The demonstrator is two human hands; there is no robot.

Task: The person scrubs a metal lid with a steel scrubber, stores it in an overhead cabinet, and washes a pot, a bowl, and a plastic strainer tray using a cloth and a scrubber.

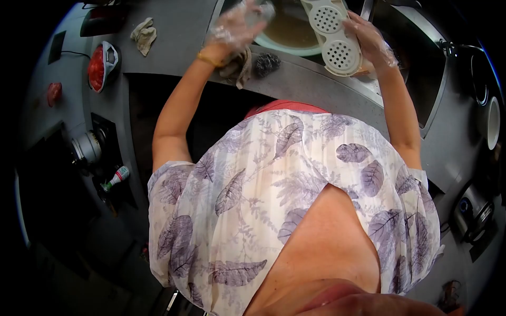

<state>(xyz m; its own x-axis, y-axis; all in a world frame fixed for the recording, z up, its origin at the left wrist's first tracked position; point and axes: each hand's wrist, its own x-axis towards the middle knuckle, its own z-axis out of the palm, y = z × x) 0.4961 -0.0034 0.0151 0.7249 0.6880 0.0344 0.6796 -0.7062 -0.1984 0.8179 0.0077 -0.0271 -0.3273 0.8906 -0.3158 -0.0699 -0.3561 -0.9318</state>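
Note:
My right hand (370, 41), in a clear plastic glove, grips the side of a white plastic utensil holder (323, 39). Two round panels with drain holes on the holder face up toward me. My left hand (237, 25), also gloved and slightly blurred, has its fingers apart and holds nothing that I can see. It hovers by the left rim of a pale green basin (298, 51) with cloudy brownish water inside. Below my left wrist a brown cloth (240, 68) hangs over the counter edge, with a dark scouring pad (267, 64) beside it.
The basin sits in a sink set in the grey counter (171, 50). A crumpled rag (144, 36) lies to the left. Farther left are a bag with red contents (97, 68), a metal pot (87, 147) and a bottle (117, 177). A white bowl (493, 122) stands far right.

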